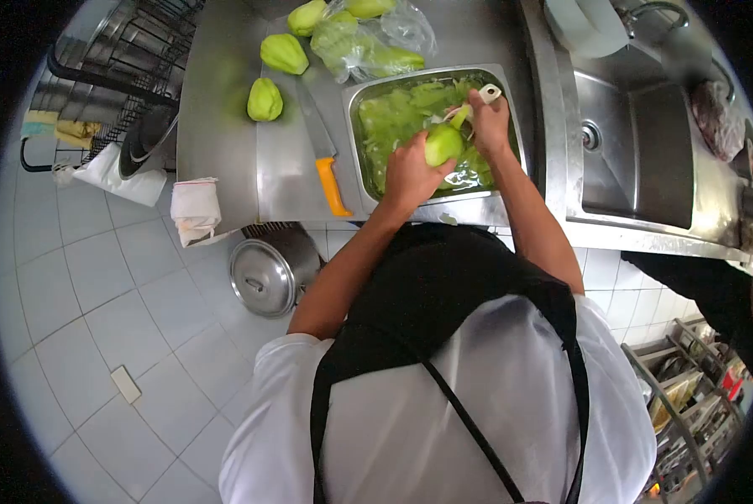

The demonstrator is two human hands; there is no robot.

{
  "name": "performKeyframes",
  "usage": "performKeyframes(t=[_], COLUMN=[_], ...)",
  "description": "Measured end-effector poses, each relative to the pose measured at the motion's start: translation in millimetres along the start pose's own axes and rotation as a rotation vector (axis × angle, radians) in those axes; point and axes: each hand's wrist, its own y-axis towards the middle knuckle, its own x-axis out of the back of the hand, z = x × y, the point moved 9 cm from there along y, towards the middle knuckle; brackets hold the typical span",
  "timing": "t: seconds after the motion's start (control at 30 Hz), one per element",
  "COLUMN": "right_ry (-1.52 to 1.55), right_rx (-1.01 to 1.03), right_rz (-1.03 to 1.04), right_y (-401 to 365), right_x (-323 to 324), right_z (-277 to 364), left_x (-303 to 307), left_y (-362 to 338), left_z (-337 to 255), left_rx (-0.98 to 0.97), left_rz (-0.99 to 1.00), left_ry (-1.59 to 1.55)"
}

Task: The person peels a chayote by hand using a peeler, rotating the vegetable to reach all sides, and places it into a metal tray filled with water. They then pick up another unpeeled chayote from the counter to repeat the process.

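My left hand (410,170) grips a pale green chayote (443,144) over a steel tray (353,143) full of green peelings. My right hand (488,122) holds a white peeler (477,102) against the top of that chayote. A strip of peel hangs at the blade. Both forearms reach forward from my white shirt and black apron.
A large knife with an orange handle (324,155) lies left of the tray. Whole chayotes (264,100) and a plastic bag (376,38) of them sit farther back. A sink (637,151) is to the right. A lidded pot (263,277) stands below the counter; a folded cloth (196,210) hangs at its edge.
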Motion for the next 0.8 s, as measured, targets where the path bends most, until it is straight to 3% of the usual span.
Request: performKeyframes(t=[0.1,0.27,0.43,0.63,0.8], right_ry=[-0.104,-0.078,-0.065,-0.064,-0.157], right_rx=[0.139,0.169,0.059,-0.131,-0.074], right_rz=[-0.042,0.007,0.087,0.028,0.015], right_y=[10.2,8.1,-5.0,-25.4,-35.8], right_x=[-3.0,-14.0,-21.4,-14.8,-15.6], right_z=[2.5,6.5,8.7,-2.3,0.1], left_x=[-0.4,2.3,2.7,-0.1,-5.3], left_y=[1.8,-2.8,-0.6,-5.3,-11.3], left_z=[16.5,16.3,20.1,27.5,31.7], left_rx=[0.015,0.060,0.050,0.124,0.151], left_rz=[-0.031,0.042,0.030,0.082,0.093], left_ry=[-0.045,-0.067,-0.074,-0.092,-0.047])
